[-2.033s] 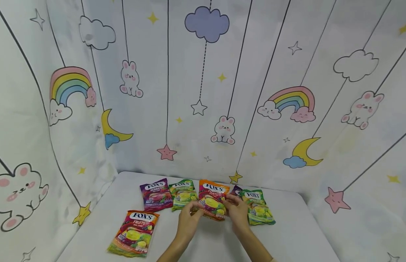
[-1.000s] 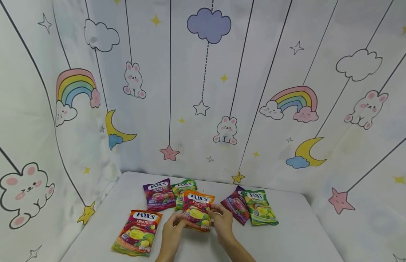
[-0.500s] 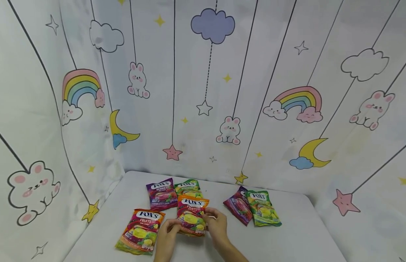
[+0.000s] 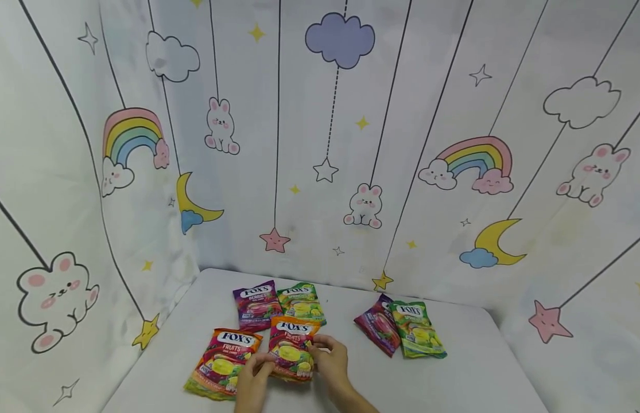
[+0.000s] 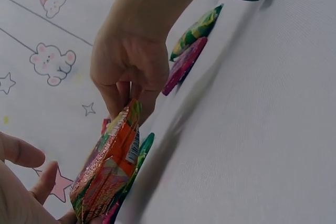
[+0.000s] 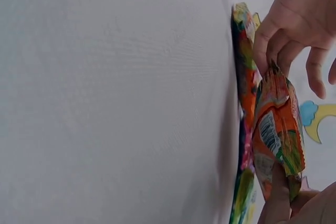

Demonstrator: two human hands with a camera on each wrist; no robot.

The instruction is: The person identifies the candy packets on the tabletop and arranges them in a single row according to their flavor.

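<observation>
Both hands hold an orange-and-red Fox's Fruits candy bag (image 4: 291, 350) by its two sides, a little above the table. My left hand (image 4: 255, 378) pinches its lower left edge, and my right hand (image 4: 330, 362) pinches its right edge. In the left wrist view the candy bag (image 5: 107, 166) is seen edge-on between the hands. A barcode shows on its back in the right wrist view. A second Fox's Fruits bag (image 4: 221, 364) lies just left of the held one, partly behind my left hand.
Behind the held bag lie a purple Berries bag (image 4: 256, 305) and a green bag (image 4: 301, 304). Another purple bag (image 4: 377, 326) overlaps with a green bag (image 4: 419, 330) at the right. The white table (image 4: 428, 390) backs onto a patterned curtain (image 4: 320, 115).
The held candy bag has moved left and toward the near side with both hands, away from the purple and green bags on the right. The camera view has turned slightly left.
</observation>
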